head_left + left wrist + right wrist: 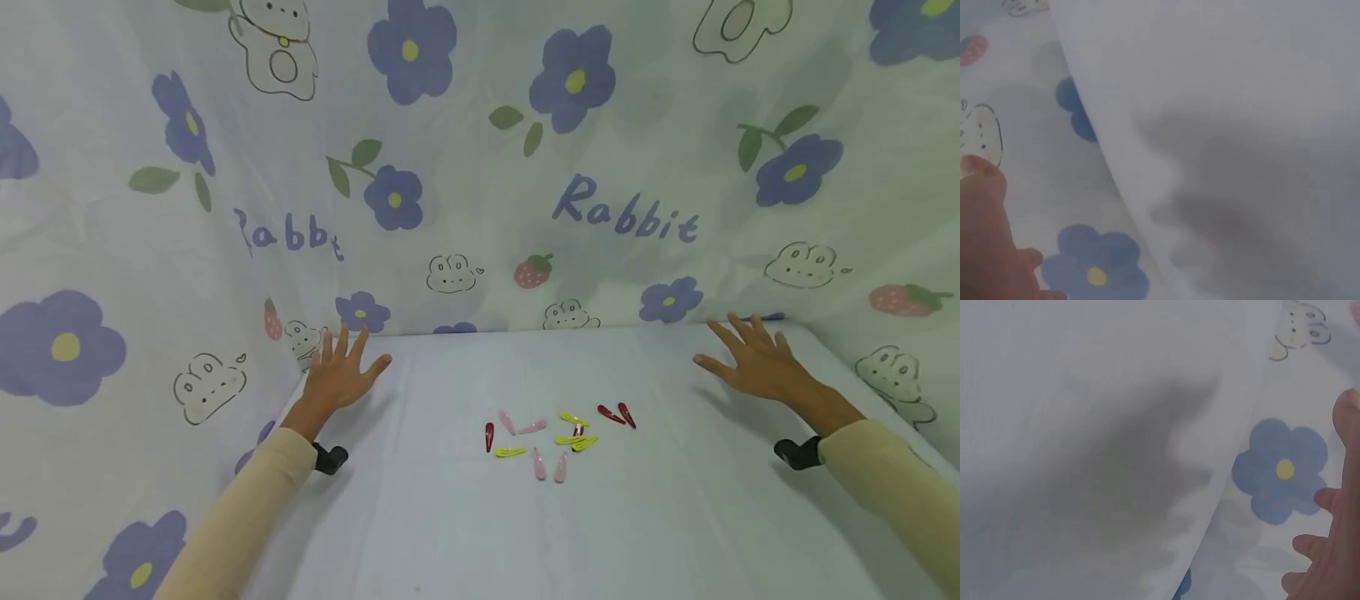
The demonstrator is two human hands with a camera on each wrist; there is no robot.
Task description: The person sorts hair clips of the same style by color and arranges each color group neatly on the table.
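Note:
Small snap hair clips lie scattered on the white table (pixel 450 533) in the head view. Several are pink, like the pink clip (pixel 539 464); others are yellow, such as the yellow clip (pixel 510 452), or red, such as the red clip (pixel 489 437). Near the middle, a red clip lies partly hidden among yellow ones. To the left of the clips, my left hand (pixel 337 382) is held above the table with fingers spread, holding nothing. My right hand (pixel 761 367) hovers to their right, its fingers also spread and nothing in them. Both wrist views show only part of each hand.
A white curtain (pixel 480 167) printed with blue flowers, rabbits and strawberries hangs behind the table and along both sides. The table's back edge (pixel 495 333) meets it. Black wrist-worn devices, one at the left cuff (pixel 330 458) and one at the right cuff (pixel 797 453), stick out inward.

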